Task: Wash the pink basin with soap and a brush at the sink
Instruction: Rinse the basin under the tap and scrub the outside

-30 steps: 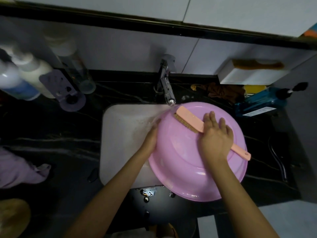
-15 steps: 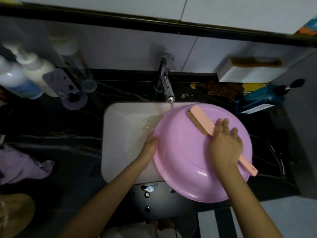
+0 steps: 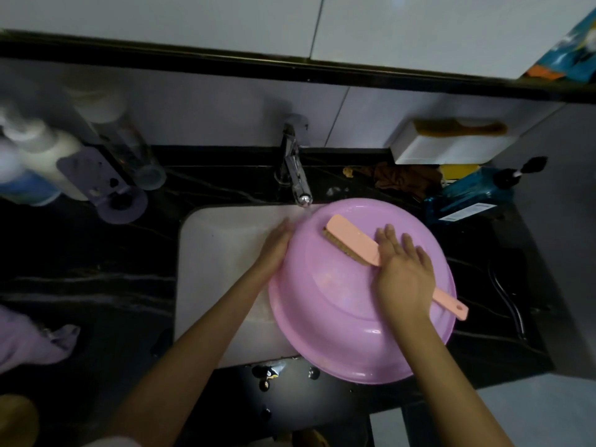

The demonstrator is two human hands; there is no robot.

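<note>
pink basin (image 3: 338, 317) tilted over sink (image 3: 219, 253), below faucet (image 3: 296, 175) | left hand (image 3: 277, 246) grips its left rim | right hand (image 3: 403, 272) clasps brush (image 3: 348, 240) handle, bristles down | light, stiff plastic, likely slippery; rim looks the best hold

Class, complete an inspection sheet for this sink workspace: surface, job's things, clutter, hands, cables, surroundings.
Surface: black veined counter around a white sink.
Job's things: pink basin over the sink's right side, overhanging the counter; pink brush with its bristles against it; tap running a thin stream onto its far rim.
Clutter: bottles, purple holder, brown cloth, blue pump bottle, lilac cloth.
Hands: left hand holds the basin's rim; right hand holds the brush handle.
Cables: dark cord or hose right of the basin.
Surroundings: pale wall tiles; white box carrying a comb.
</note>
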